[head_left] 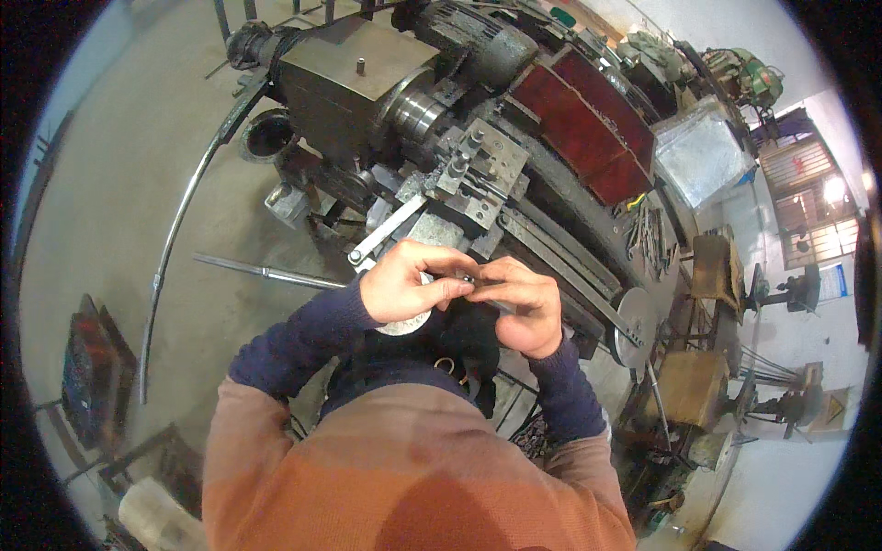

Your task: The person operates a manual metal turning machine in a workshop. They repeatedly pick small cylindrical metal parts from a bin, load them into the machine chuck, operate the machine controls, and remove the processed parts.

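Note:
My left hand [417, 284] and my right hand [521, 297] meet at the fingertips in front of my chest. Between them is a small shiny metal part [468, 279], mostly hidden by the fingers. The left thumb and fingers pinch it, and the right fingertips touch it from the other side. Just beyond the hands lies the tool post [482, 169] of a small metal lathe, with the bright steel spindle nose [419, 116] past it. A flat metal lever [389, 231] runs from the tool post towards my left wrist.
The grey headstock cover [358, 55] stands at the upper left. Dark red metal boxes [586, 120] sit behind the lathe bed. A handwheel [630, 327] is at right, near several wrenches [648, 237]. Long metal rods [176, 227] reach out at left. Drill presses [792, 286] line the right side.

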{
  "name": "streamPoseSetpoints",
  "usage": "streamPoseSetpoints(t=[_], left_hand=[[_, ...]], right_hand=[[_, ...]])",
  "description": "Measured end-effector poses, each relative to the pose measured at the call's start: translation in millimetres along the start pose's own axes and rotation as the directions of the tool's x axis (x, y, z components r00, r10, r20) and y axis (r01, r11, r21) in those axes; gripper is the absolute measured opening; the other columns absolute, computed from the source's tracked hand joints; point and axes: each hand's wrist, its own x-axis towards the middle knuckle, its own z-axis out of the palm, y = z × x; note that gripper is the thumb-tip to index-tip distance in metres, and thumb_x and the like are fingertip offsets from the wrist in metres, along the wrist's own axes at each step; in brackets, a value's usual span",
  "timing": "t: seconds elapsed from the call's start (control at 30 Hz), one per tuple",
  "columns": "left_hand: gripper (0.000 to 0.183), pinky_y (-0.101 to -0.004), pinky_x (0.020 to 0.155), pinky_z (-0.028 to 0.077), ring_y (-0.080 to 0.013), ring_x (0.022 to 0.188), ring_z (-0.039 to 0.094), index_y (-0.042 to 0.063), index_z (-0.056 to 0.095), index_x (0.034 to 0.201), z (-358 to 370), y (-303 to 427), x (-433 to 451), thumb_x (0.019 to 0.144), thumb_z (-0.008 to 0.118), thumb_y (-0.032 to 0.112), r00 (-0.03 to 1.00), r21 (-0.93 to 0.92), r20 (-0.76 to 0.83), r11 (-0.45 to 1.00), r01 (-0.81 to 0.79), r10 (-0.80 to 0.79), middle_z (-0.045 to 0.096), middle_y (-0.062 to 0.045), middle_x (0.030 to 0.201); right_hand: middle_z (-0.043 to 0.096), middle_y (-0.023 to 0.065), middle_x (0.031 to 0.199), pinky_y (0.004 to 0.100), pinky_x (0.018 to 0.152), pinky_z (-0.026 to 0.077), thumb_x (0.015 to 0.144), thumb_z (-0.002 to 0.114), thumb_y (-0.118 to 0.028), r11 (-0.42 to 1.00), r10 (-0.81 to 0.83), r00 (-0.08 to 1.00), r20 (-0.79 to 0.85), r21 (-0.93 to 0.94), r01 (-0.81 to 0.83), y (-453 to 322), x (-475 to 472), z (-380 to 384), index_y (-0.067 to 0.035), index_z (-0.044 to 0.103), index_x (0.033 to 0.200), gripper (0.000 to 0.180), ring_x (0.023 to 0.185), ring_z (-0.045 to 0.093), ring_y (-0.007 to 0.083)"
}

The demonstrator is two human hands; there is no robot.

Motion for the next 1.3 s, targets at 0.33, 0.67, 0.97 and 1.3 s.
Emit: streamPoseSetpoints(t=[0.33, 0.67, 0.97, 1.3], left_hand=[[0.026, -0.0228, 0.057, 0.044, -0.0079, 0.06, 0.054, -0.001, 0.057, 0.106, -124.4, 40.0, -37.5, 0.082, 0.056, 0.01, 0.887, 0.475, -0.437, 0.876, 0.088, 0.148, 0.059, -0.003, 0.07], [0.031, -0.0329, 0.065, 0.046, -0.0247, 0.069, 0.06, 0.003, 0.056, 0.107, -247.9, 16.3, -233.0, 0.076, 0.058, 0.01, 0.654, 0.718, -0.695, 0.258, 0.646, 0.298, 0.061, -0.014, 0.077], [0.038, -0.0448, 0.065, 0.047, -0.0362, 0.076, 0.059, 0.005, 0.052, 0.108, -267.9, -37.1, -247.8, 0.072, 0.061, 0.015, 0.597, 0.578, -0.792, -0.155, 0.801, 0.13, 0.061, -0.019, 0.079], [0.02, -0.0405, 0.074, 0.049, -0.03, 0.088, 0.06, 0.009, 0.062, 0.093, -466.9, -17.0, -254.3, 0.074, 0.057, 0.012, 0.381, 0.291, -0.919, -0.472, 0.832, 0.105, 0.063, -0.013, 0.092]], right_hand=[[0.064, 0.0123, 0.093, 0.0371, 0.083, 0.044, 0.055, 0.057, -0.012, 0.833, -0.045, 0.987, 0.154, -0.54, 0.123, 32.9, 126.7, -40.2, -0.008, 0.069, 0.086, 0.033, 0.09, 0.057, 0.0283], [0.066, 0.0154, 0.08, 0.0309, 0.07, 0.05, 0.057, 0.058, -0.022, 0.72, 0.404, 0.895, 0.191, -0.67, -0.182, 126.7, 201.9, -29.6, -0.009, 0.07, 0.087, 0.035, 0.072, 0.064, 0.0255], [0.064, 0.0177, 0.077, 0.0326, 0.068, 0.049, 0.057, 0.059, -0.023, 0.763, 0.428, 0.892, 0.147, -0.588, -0.269, 125.9, 199.6, -26.1, -0.006, 0.069, 0.087, 0.036, 0.071, 0.064, 0.0265], [0.064, 0.0137, 0.073, 0.0353, 0.068, 0.049, 0.054, 0.059, -0.024, 0.689, 0.444, 0.896, -0.022, -0.631, -0.357, 119.4, 195.6, -23.6, -0.01, 0.071, 0.077, 0.029, 0.07, 0.062, 0.0297]])
